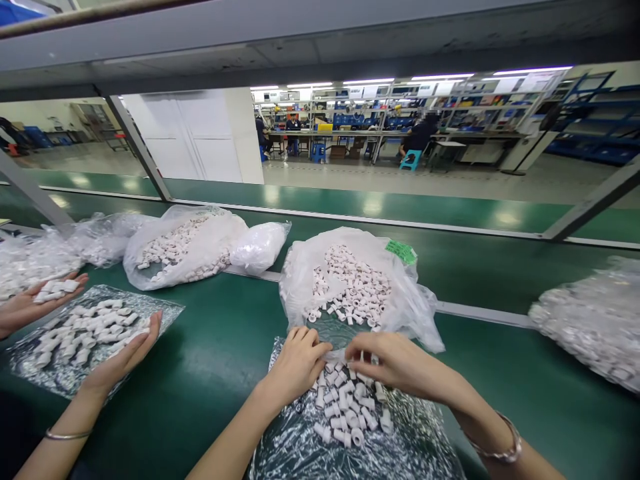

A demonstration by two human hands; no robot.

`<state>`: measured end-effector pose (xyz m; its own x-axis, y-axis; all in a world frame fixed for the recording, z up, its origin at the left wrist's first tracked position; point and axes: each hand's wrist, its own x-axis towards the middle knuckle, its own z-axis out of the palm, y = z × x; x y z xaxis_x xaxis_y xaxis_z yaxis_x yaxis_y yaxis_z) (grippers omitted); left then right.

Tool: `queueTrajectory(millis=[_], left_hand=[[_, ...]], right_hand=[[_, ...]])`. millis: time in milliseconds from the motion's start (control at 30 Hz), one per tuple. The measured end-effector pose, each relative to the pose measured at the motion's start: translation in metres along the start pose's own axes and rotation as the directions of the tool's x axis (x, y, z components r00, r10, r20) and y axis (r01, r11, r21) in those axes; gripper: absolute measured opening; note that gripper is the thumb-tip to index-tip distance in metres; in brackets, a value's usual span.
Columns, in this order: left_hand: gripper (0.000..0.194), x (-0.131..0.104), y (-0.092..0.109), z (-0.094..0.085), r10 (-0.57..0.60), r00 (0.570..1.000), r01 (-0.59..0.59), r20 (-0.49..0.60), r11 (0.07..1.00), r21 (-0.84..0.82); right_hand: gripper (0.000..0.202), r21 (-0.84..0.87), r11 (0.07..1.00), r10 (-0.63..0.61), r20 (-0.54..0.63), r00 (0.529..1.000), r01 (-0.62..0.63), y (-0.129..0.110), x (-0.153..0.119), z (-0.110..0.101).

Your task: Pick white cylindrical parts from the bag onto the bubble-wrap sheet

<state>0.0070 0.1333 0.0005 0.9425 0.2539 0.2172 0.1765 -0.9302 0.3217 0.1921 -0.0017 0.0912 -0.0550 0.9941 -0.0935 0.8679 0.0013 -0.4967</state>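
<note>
In the head view, small white plastic pipe fittings (350,407) lie heaped on a crinkled silvery sheet (295,447) in front of me. Beyond them sits a translucent plastic bag (305,273) full of similar fittings, its mouth towards me. My left hand (297,360) is closed on the near edge of this bag, fingertips partly hidden. Across from it, my right hand (390,363) has its curled fingers at the same edge, just above the heap. Its grip is loose, and the contact is partly hidden.
At left a co-worker's two hands (117,363) are over another silvery sheet (170,310) with white fittings, one palm holding some. More filled bags (235,230) stand along the green table (200,333). Another bag (595,320) lies at right. A shelf beam (320,40) crosses overhead.
</note>
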Motion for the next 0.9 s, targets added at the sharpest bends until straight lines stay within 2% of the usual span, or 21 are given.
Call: queueTrajectory(millis=[33,100,167,267,333,400,467,500,567,633,667,700,767,833,900], left_hand=[[0.028,0.0,0.0,0.0,0.0,1.0,0.0,-0.004,1.0,0.0],[0.026,0.0,0.0,0.001,-0.002,1.0,0.002,-0.01,1.0,-0.005],[0.025,0.0,0.0,0.002,-0.006,1.0,0.006,-0.015,1.0,-0.012],[0.023,0.001,0.0,0.001,-0.005,1.0,0.005,-0.014,1.0,-0.013],[0.023,0.001,0.0,0.001,-0.003,1.0,0.002,-0.013,1.0,-0.014],[0.024,0.001,0.0,0.0,-0.005,1.0,0.004,-0.017,1.0,-0.018],[0.024,0.001,0.0,0.0,-0.008,1.0,0.008,-0.018,1.0,-0.023],[0.024,0.001,0.0,0.0,-0.009,1.0,0.009,-0.017,1.0,-0.024],[0.024,0.002,0.0,0.0,-0.01,1.0,0.01,-0.015,1.0,-0.024],[0.024,0.002,0.0,0.001,-0.01,1.0,0.01,-0.016,1.0,-0.021],[0.024,0.002,0.0,0.002,-0.01,1.0,0.01,-0.017,1.0,-0.02],[0.024,0.002,0.0,0.002,-0.009,1.0,0.009,-0.019,1.0,-0.019],[0.024,0.002,0.0,0.003,-0.007,1.0,0.007,-0.021,1.0,-0.016],[0.024,0.002,0.0,0.003,-0.006,1.0,0.006,-0.023,1.0,-0.012],[0.023,0.002,0.0,0.002,-0.004,0.999,0.003,-0.032,1.0,-0.006]], right_hand=[[0.018,-0.022,0.999,0.041,-0.082,0.996,-0.042,0.008,0.005,0.001],[0.018,-0.148,0.973,0.136,-0.26,0.956,-0.178,0.029,0.016,0.008],[0.014,-0.284,0.913,0.179,-0.365,0.914,-0.293,0.049,0.026,0.018],[0.01,-0.377,0.871,0.172,-0.369,0.913,-0.316,0.068,0.034,0.032],[0.01,-0.353,0.884,0.164,-0.379,0.911,-0.306,0.071,0.035,0.035],[0.015,-0.195,0.931,0.21,-0.403,0.891,-0.308,0.068,0.034,0.03],[0.023,0.132,0.953,0.303,-0.363,0.882,-0.273,0.065,0.031,0.02],[0.027,0.334,0.914,0.338,-0.313,0.887,-0.231,0.064,0.03,0.014],[0.032,0.682,0.724,0.337,-0.218,0.916,-0.104,0.063,0.028,0.004],[0.036,0.847,0.531,0.3,-0.193,0.934,0.004,0.064,0.028,-0.001],[0.037,0.865,0.501,0.292,-0.194,0.937,0.023,0.065,0.028,0.0],[0.037,0.845,0.534,0.29,-0.2,0.936,0.015,0.066,0.029,0.002],[0.034,0.681,0.73,0.305,-0.249,0.919,-0.058,0.066,0.033,0.01],[0.028,0.368,0.915,0.297,-0.34,0.892,-0.165,0.065,0.037,0.022],[0.022,0.047,0.973,0.226,-0.404,0.887,-0.226,0.064,0.041,0.036]])
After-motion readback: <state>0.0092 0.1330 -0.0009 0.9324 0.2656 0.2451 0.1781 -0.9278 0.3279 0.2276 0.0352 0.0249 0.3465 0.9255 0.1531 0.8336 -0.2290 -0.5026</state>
